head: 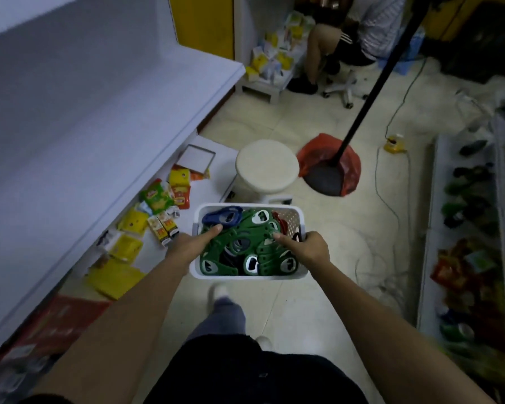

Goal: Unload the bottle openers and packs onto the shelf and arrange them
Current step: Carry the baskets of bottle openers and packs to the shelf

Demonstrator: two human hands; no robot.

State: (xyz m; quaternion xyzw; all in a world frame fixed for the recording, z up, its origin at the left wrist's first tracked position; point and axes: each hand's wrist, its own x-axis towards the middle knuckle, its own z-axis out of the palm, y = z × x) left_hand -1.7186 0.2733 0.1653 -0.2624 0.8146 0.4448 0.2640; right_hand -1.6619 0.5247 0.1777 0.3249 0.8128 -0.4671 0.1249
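Left hand [187, 249], right hand [307, 248] clutch side rims, white perforated plastic basket [247, 276]; flat green bottle openers [247, 233] heaped between 2 thumbs.

Pale tiled floor [303, 301], round white stool [267, 166], seemingly a pole stand [325, 179].

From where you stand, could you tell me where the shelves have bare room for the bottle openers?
The upper shelf looks bare. On the lower shelf, a bare strip lies between the packs and the stool; elsewhere it's crowded.
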